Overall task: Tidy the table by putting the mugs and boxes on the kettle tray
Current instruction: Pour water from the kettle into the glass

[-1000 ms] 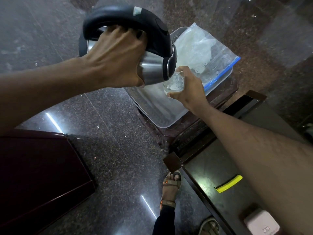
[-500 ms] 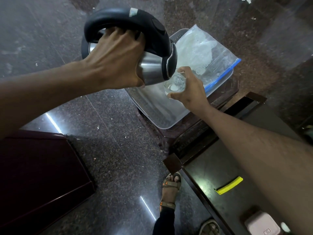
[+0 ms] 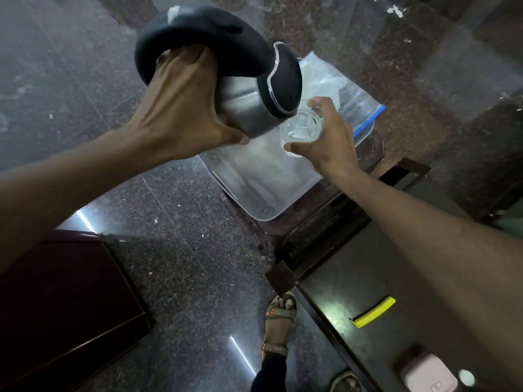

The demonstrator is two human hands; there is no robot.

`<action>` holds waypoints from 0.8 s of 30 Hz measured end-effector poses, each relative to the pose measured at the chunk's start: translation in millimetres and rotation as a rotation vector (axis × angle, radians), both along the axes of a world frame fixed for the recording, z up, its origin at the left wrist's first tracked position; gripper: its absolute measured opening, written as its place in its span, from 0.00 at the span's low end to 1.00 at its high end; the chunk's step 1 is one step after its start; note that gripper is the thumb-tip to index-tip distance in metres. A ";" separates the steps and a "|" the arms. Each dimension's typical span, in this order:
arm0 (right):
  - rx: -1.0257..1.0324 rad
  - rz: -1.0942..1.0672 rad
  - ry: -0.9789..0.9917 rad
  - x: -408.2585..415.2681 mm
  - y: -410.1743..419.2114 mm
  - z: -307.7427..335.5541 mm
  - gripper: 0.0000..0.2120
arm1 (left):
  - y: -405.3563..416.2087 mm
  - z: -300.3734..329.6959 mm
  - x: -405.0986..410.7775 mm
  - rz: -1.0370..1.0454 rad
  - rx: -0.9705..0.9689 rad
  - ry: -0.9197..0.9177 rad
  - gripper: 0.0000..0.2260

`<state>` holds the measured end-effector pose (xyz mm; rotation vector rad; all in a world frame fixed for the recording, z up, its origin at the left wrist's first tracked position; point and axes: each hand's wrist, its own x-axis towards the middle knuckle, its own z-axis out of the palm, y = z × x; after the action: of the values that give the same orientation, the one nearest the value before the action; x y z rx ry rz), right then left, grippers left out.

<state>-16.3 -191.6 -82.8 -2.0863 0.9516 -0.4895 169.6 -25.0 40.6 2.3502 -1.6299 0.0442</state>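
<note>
My left hand (image 3: 181,108) grips the black handle of a steel kettle (image 3: 249,106), which is tilted with its lid end down toward a clear glass (image 3: 301,127). My right hand (image 3: 328,137) holds that glass from the side, right under the kettle's spout. Both hang over a pale plastic tray (image 3: 263,188) that rests on a small dark wooden stand. A clear zip bag (image 3: 339,91) with a blue seal lies across the tray's far end. No mugs or boxes show on the tray.
A dark glass-topped table (image 3: 368,278) at lower right carries a yellow strip (image 3: 373,311) and a small pink-white box (image 3: 427,374). A dark maroon cabinet (image 3: 65,306) stands at lower left. Polished granite floor lies between, with a sandalled foot (image 3: 278,315) at the table's corner.
The kettle has tipped further toward the glass and moved slightly up and right. The glass stays held below its spout.
</note>
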 end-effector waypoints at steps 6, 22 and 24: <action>-0.017 -0.047 0.007 -8.7 -10.1 14.3 0.41 | -1.1 -26.3 -31.2 0.249 -0.234 0.246 0.45; 0.009 -0.052 0.058 -36.1 -4.7 -10.4 0.41 | -4.5 -111.2 -68.8 0.577 -0.537 0.589 0.48; 0.008 -0.043 0.056 -38.0 -5.1 -10.2 0.41 | -4.1 -116.3 -71.1 0.594 -0.528 0.610 0.48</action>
<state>-54.3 -196.7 -93.0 -2.0858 1.0308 -0.4511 98.5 -29.0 -75.7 2.0485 -0.5308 -0.1019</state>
